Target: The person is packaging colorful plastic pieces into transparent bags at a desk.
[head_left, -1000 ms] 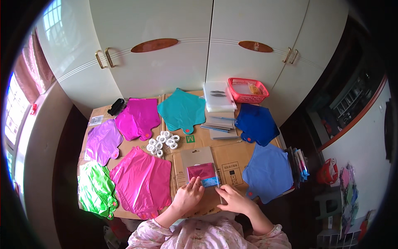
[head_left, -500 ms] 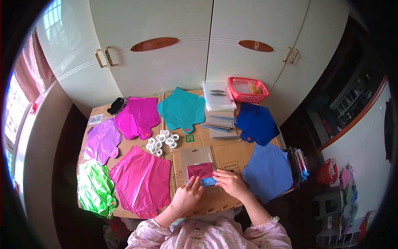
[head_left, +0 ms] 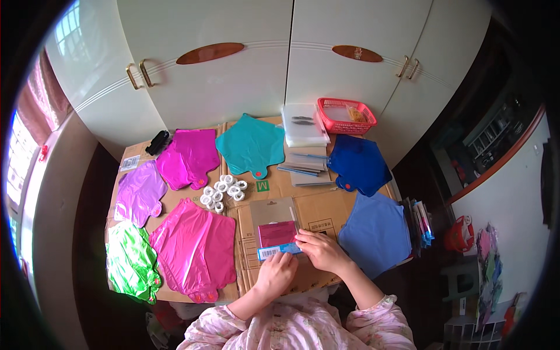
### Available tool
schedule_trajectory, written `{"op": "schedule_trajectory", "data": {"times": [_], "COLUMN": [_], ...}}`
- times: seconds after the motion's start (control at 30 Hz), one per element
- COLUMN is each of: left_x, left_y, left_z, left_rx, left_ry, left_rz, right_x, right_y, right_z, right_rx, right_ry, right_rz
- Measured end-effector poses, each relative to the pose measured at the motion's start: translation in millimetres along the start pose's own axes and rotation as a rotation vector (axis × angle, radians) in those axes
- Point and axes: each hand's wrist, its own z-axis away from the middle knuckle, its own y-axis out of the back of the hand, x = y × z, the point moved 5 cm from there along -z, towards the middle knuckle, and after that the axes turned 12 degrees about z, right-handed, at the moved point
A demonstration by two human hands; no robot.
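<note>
A flat package (head_left: 273, 212) with a grey card, a white stick and a blue printed lower strip lies on the cardboard before me. A folded magenta foil piece (head_left: 277, 233) shows on it. My left hand (head_left: 277, 273) is closed at the strip's lower edge, fingers curled, their tips partly hidden. My right hand (head_left: 321, 251) pinches the package's right edge near the stick's lower end, thumb mostly hidden. Left of the package lies a large pink foil balloon (head_left: 195, 251), flat and uninflated. A light blue foil balloon (head_left: 376, 233) lies to the right.
Around the cardboard (head_left: 303, 280) lie more flat balloons: green (head_left: 131, 259), lilac (head_left: 140, 192), purple (head_left: 188, 157), teal (head_left: 251, 146) and dark blue (head_left: 360, 165). White ribbon rolls (head_left: 223, 192) cluster mid-table. Clear sleeves (head_left: 304, 131), grey cards (head_left: 309, 178) and a red basket (head_left: 347, 123) stand behind.
My left hand has slid right and toward me along the blue strip, its fingers now curled, uncovering the barcode label. My right hand stays at the package's right edge. The view has shifted slightly.
</note>
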Motion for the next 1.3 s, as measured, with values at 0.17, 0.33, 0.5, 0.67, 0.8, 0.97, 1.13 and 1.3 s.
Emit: {"op": "schedule_trajectory", "data": {"times": [0.17, 0.33, 0.5, 0.67, 0.8, 0.97, 1.13, 1.3], "left_x": [9.3, 12.0, 10.6, 11.9, 3.1, -5.1, -56.0, -58.8], "left_y": [-19.5, -25.3, -24.5, -23.8, -20.0, 22.5, 42.2, 82.5], "left_z": [-11.8, -14.1, -19.1, -21.1, -15.4, 2.5, 58.9, 68.3], "left_rx": [0.127, 0.048, 0.054, 0.063, 0.140, 0.352, 0.612, 0.277], "left_ry": [0.072, 0.112, 0.149, 0.123, 0.098, 0.098, 0.494, 0.445], "left_rz": [-0.094, -0.070, -0.087, -0.038, 0.190, 0.494, 1.287, 0.524], "right_x": [3.2, 5.5, 7.6, 7.2, 2.3, -3.5, -3.0, -3.8], "right_y": [2.8, 3.6, 2.0, 3.0, 7.7, 11.3, 3.8, 2.4], "right_z": [4.3, 5.6, 6.4, 7.1, 5.0, 3.6, 7.6, 7.1], "right_rx": [-0.072, -0.063, -0.045, -0.034, -0.087, -0.104, -0.047, -0.042], "right_ry": [0.020, 0.024, 0.048, 0.052, 0.083, 0.076, 0.076, 0.091], "right_rz": [-0.010, -0.039, -0.049, -0.037, 0.007, 0.008, 0.058, 0.086]}}
